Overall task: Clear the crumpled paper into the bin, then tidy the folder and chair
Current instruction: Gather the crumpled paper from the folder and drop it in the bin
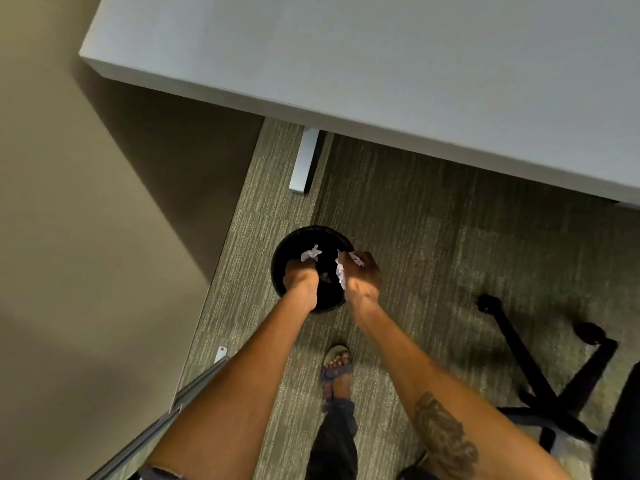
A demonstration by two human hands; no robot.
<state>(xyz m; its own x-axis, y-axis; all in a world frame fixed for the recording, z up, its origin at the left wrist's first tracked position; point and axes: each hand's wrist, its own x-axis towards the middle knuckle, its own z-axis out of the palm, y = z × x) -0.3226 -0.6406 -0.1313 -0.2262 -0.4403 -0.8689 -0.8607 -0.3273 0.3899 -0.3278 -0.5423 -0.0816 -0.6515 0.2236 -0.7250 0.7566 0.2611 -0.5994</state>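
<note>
A round black bin (298, 237) stands on the carpet below the desk edge. Both of my hands reach down over its mouth. My left hand (300, 276) is closed around a white crumpled paper (310, 253) that sticks out past the fingers, inside the rim. My right hand (360, 276) grips more crumpled paper (341, 271) over the bin's right edge, with white bits showing above and beside the fingers. The black chair base (540, 382) with its castors stands at the right. The folder is not in view.
A grey desk top (381, 57) fills the upper frame, with its metal leg (304, 161) behind the bin. A beige wall (86, 237) runs down the left, with a metal rail (194, 386) at its foot. My sandalled foot (336, 368) stands just behind the bin.
</note>
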